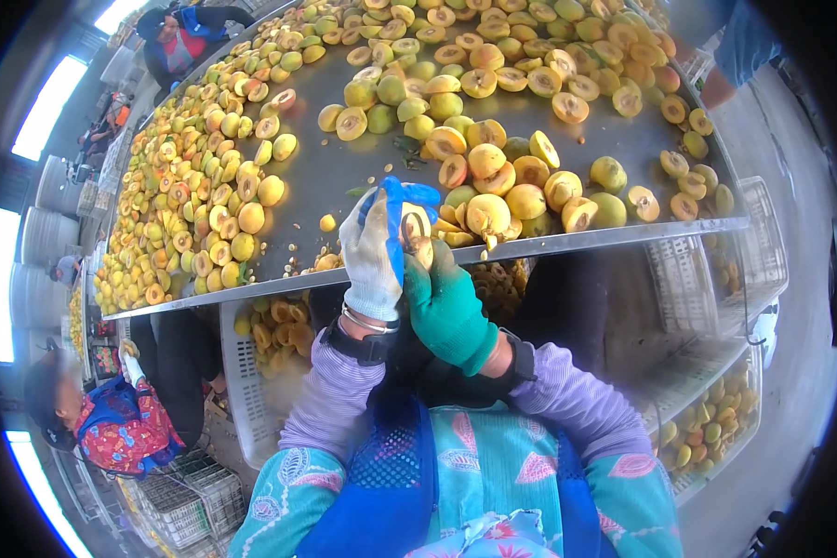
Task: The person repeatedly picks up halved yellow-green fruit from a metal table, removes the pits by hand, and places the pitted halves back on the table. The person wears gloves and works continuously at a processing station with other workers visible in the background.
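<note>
Just over the table's near edge, my left hand (pixel 374 251), in a white glove with blue-coated fingers, is closed around a yellow peach half (pixel 416 221). Its cut face shows a dark curved line; whether that is a tool's loop or the pit hollow I cannot tell. My right hand (pixel 448 307), in a green glove, meets it from below with fingers closed. Whatever those fingers grip is mostly hidden. Right beside my hands lies a cluster of whole and halved peaches (pixel 488 214) on the metal table (pixel 321 177).
A large heap of peaches (pixel 195 205) covers the table's left side, with more halves (pixel 567 65) at the back. Below the edge stand white crates (pixel 244 372) holding fruit, and another crate (pixel 763 242) at right. Co-workers (pixel 130 418) are at the left and far side.
</note>
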{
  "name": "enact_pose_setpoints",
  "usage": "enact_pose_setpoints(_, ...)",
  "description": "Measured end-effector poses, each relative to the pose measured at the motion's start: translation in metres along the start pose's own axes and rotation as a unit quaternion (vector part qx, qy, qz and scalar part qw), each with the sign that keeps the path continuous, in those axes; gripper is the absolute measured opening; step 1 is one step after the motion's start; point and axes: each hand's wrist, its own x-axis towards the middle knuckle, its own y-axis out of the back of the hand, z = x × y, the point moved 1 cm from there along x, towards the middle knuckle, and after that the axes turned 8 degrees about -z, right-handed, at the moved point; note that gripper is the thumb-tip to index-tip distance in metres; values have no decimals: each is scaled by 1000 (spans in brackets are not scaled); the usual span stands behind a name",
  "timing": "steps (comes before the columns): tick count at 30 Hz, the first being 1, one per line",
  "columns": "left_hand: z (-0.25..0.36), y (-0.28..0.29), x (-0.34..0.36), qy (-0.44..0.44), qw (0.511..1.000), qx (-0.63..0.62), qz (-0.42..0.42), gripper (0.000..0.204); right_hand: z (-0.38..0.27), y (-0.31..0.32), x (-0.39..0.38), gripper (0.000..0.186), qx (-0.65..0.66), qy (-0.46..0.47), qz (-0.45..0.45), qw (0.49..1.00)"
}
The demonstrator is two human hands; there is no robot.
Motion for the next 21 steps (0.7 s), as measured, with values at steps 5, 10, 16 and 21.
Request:
enact_pose_setpoints(5,4,9,12,-29,970,196,-140,35,12,20,-2,34,-7,7,-68,998)
enact_pose_setpoints(10,-5,2,24,12,965,194,-176,25,-26,18,-2,38,341,-273,-86,895)
enact_pose_setpoints(16,-3,14,47,183,907,-13,-378,22,-25,18,-1,41,547,-294,-176,764)
enact_pose_setpoints(21,-4,6,22,10,964,121,-236,40,-25,20,-2,41,446,-300,-183,824)
